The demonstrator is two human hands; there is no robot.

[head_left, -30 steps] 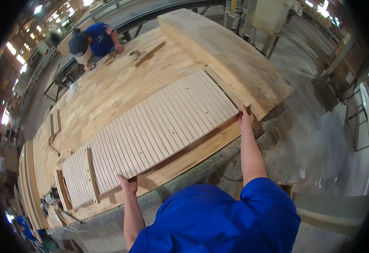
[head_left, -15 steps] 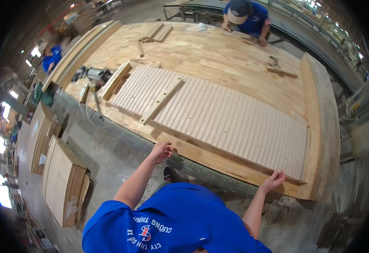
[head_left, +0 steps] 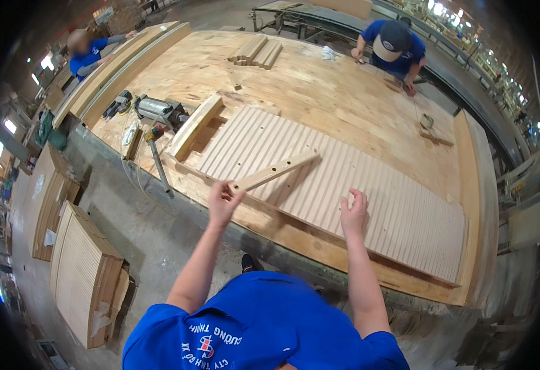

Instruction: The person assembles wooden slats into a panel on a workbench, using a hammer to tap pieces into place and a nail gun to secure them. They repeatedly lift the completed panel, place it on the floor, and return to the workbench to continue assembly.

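Note:
A pale wooden strip with several dark holes [head_left: 274,169] is gripped at its near end by my left hand [head_left: 224,200]. It slants up to the right over a grooved wooden panel [head_left: 338,194], and its far end looks raised, with a shadow below. The panel lies lengthwise on the large wooden worktable [head_left: 319,80]. Above the panel's near half hovers my right hand [head_left: 354,213], fingers apart and loosely curled, with nothing in it. A wooden block [head_left: 197,126] stands beyond the panel's left end.
A pneumatic cylinder [head_left: 161,111] and a tool with a metal tube [head_left: 157,157] lie at the table's left. Wooden rails [head_left: 134,68] edge the far left; another rail [head_left: 465,197] stands right. Panel stacks [head_left: 88,277] sit on the floor. A co-worker [head_left: 393,49] leans over the far side.
My left hand has taken hold of the holed strip and turned it off its place on the panel. My right hand has moved left from the panel's near right corner.

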